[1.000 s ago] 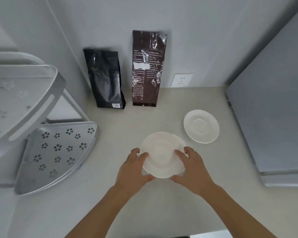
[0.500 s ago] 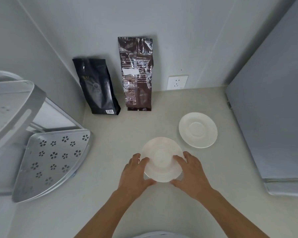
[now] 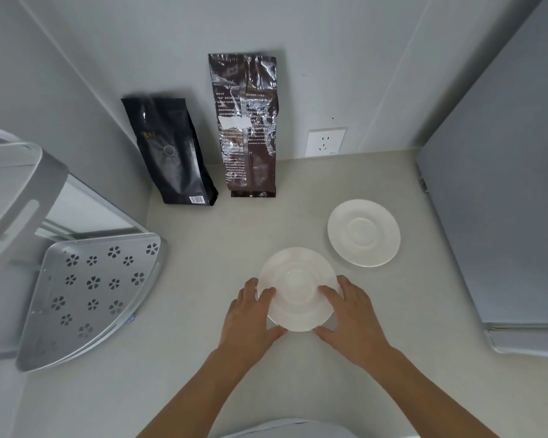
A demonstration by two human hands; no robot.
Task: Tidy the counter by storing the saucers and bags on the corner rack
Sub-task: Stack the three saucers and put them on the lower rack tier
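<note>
Your left hand (image 3: 250, 314) and right hand (image 3: 350, 311) grip the near saucer (image 3: 298, 289) by opposite rims over the bench (image 3: 203, 358). Keep it level, carry left, set it flat on the corner rack (image 3: 89, 292) lower shelf.

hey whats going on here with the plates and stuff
A person grips a white saucer by its rim, left hand and right hand on either side. A second saucer lies on the counter. A black bag and a brown bag lean on the wall. The corner rack holds nothing visible.
</note>
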